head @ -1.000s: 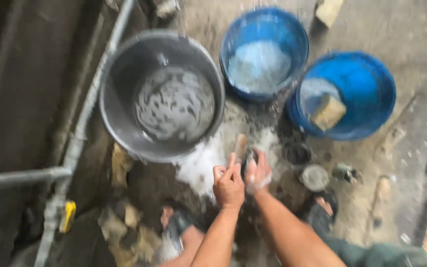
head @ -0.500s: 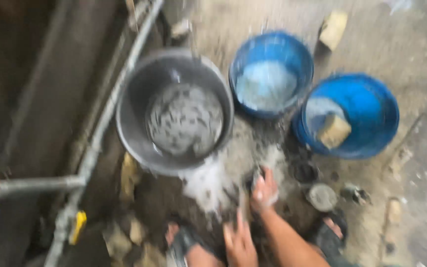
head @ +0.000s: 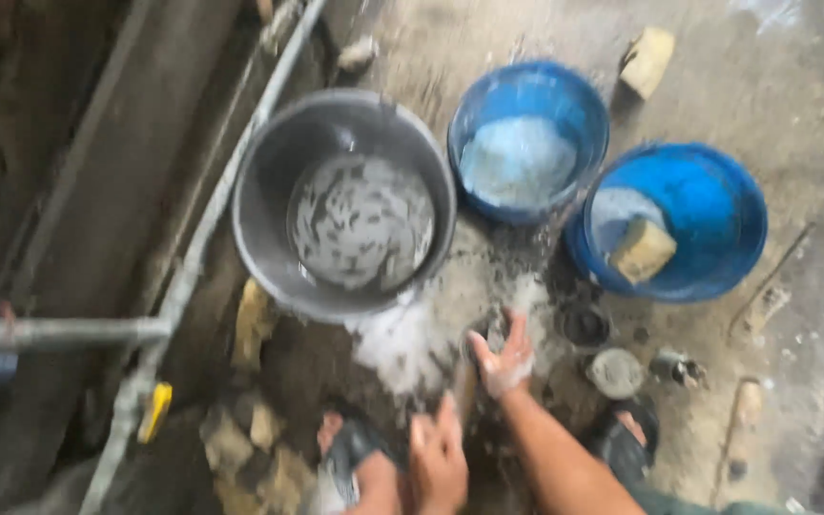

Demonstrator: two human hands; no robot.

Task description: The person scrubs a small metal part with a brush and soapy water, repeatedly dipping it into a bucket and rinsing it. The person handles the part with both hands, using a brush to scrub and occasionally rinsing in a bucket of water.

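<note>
While your hands are this sudsy, keep the scrubbing low over the wet patch of ground (head: 402, 343) so the foam runs off near you and not into the buckets.

Right hand (head: 504, 355): palm up, fingers spread and half curled, coated in white lather. Looks like it cups a small dark object at the fingertips, but blur hides it; can't tell what it is or whether you really have hold of it.

Left hand (head: 439, 460): nearer you, fingers loosely extended, nothing visibly gripped. A brownish stick-like piece (head: 464, 386) sits just beyond it; can't tell if you're touching it.

Rinse water is within reach: grey bucket (head: 343, 205) far left holds foamy water, the blue bucket (head: 529, 138) beside it holds cloudy water, and the blue basin (head: 679, 219) to the right has a yellow sponge (head: 643, 250) floating in it. Small round metal parts (head: 615, 372) lie on the ground right of your right hand, between it and your sandal (head: 627, 441). Mind the pipe (head: 193, 257) running along the left.
</note>
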